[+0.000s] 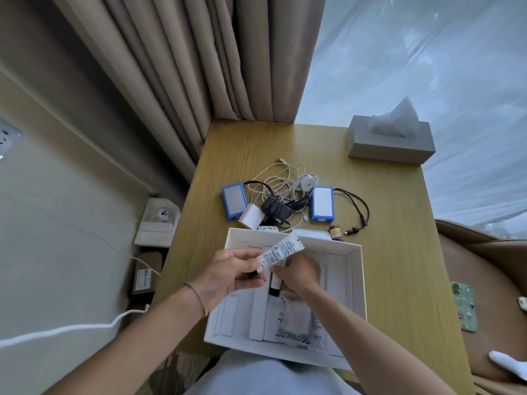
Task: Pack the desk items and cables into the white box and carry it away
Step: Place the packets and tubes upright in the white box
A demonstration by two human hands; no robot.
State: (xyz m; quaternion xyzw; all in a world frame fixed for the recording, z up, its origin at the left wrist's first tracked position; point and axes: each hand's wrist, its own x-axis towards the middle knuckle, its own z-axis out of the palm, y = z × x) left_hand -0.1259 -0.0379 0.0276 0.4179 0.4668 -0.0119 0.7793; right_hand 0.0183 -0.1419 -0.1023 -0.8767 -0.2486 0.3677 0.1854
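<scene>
White tube (281,252) sits pinched in our left hand (228,276), tilted over the open white box (358,277) at the bench's (393,280) near edge. Our right hand's (299,273) grip curls round a dark bottle (276,286) inside the box. Cables (281,189) lie just beyond.

Cables (281,189) lie behind the box (358,283), tissue box (390,143) far right.

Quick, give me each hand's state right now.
Left hand: fingers pinch the white tube over the white box.
Right hand: fingers curled round a dark bottle inside the box.
</scene>
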